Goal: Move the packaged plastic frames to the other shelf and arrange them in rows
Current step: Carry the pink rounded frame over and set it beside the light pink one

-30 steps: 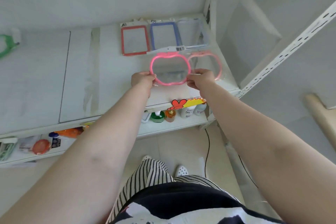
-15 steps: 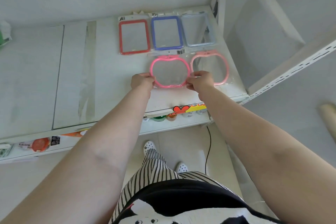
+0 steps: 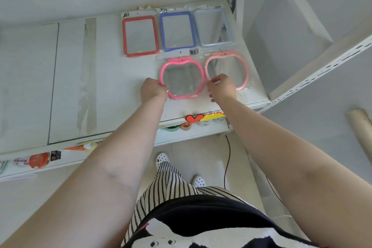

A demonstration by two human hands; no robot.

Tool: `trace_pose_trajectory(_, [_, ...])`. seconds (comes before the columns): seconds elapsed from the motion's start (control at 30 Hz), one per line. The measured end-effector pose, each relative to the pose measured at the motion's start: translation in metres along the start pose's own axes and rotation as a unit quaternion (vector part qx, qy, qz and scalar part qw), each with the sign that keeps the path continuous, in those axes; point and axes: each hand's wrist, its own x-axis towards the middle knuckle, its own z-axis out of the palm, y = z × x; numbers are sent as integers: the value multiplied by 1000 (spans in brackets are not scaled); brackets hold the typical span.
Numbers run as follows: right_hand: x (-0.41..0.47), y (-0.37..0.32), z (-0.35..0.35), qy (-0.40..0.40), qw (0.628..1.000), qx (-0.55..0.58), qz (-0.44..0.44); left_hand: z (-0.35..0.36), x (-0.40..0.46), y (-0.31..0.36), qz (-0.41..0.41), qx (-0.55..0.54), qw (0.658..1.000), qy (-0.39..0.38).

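Five packaged plastic frames lie on the white shelf [image 3: 112, 90]. The back row holds a red rectangular frame [image 3: 140, 35], a blue one [image 3: 177, 30] and a pale blue one [image 3: 215, 26]. In front lie a bright pink apple-shaped frame [image 3: 182, 78] and, to its right, a pale pink apple-shaped frame [image 3: 226, 66]. My left hand [image 3: 153, 89] grips the bright pink frame's left edge. My right hand [image 3: 222, 86] pinches its right edge and covers the pale pink frame's lower left part.
A slotted white upright [image 3: 322, 66] and a side panel bound the shelf on the right. A lower shelf [image 3: 193, 133] carries bottles and an orange lid [image 3: 38, 160]. A black cable [image 3: 227, 159] runs over the floor; a wooden handle [image 3: 360, 127] leans at far right.
Both hands have brought the bright pink frame down and forward until it lies flat on the shelf, to the left of the pale pink one. The view has tilted downward.
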Motion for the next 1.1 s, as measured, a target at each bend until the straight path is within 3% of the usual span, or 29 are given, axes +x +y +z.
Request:
trace_pose_trajectory(0.07, [2, 5, -10, 42, 994, -92, -31, 1, -7, 6, 15, 79, 996, 41])
trace_pose_trajectory(0.13, [7, 11, -19, 90, 987, -124, -49, 8, -14, 13, 102, 144, 981, 79])
trace_pose_trajectory(0.2, [14, 17, -26, 128, 978, -150, -63, 18, -21, 20, 228, 194, 952, 70])
trace_pose_trajectory(0.27, [22, 24, -29, 140, 970, -184, -78, 30, -24, 25, 296, 244, 923, 22])
trace_pose_trajectory(0.43, [32, 33, -26, 93, 963, -237, -89, 49, -26, 29, 215, 267, 937, -66])
trace_pose_trajectory(1.1, [36, 39, -33, 82, 956, -267, -90, 68, -32, 38, 186, 268, 944, -45])
